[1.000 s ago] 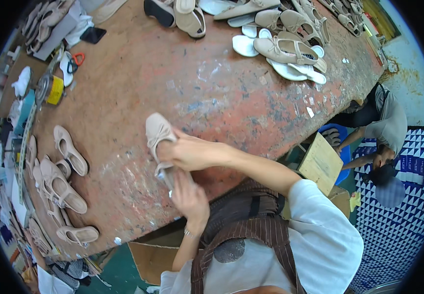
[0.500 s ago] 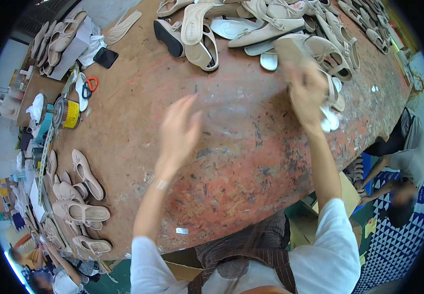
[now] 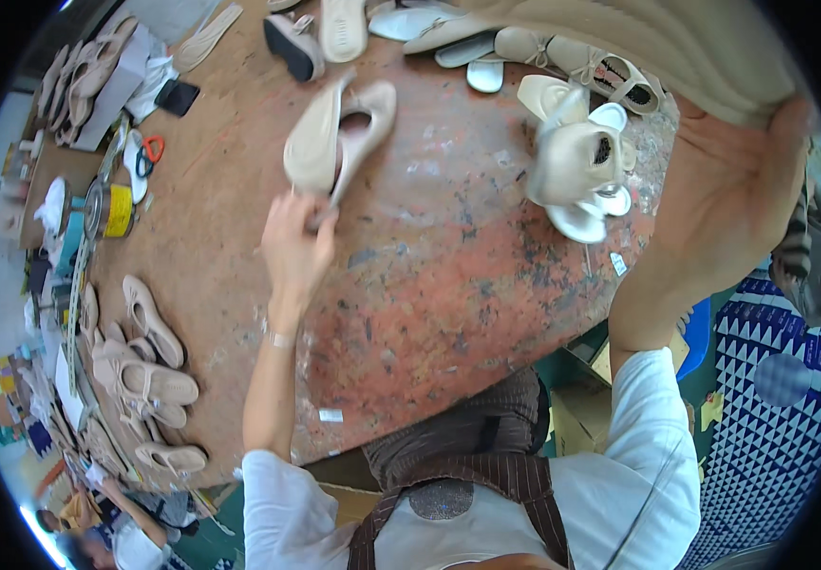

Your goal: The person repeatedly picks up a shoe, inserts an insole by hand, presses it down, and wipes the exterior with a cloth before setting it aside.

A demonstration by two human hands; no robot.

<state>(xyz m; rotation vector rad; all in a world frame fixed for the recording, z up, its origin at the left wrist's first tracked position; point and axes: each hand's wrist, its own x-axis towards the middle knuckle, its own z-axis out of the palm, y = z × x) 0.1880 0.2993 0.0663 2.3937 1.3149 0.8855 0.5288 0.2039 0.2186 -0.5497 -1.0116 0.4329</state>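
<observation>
Over the middle left of the table, my left hand is closed on one end of a beige shoe. A beige insole lies along that shoe's left side, its near end at the same fingers. My right hand is raised at the right, very close to the camera, its palm showing. It grips a beige shoe that looms large and blurred across the top right; its far end runs out of clear sight. Below it, a blurred beige shoe sits over several white insoles.
More beige shoes and insoles line the far edge. At the left are orange-handled scissors, a tin can, a black phone and a group of beige shoes. Other people sit beyond the table at lower left.
My left hand, empty before, now holds the beige shoe and insole. My right hand has risen from the pile at the right toward the camera with a shoe in it.
</observation>
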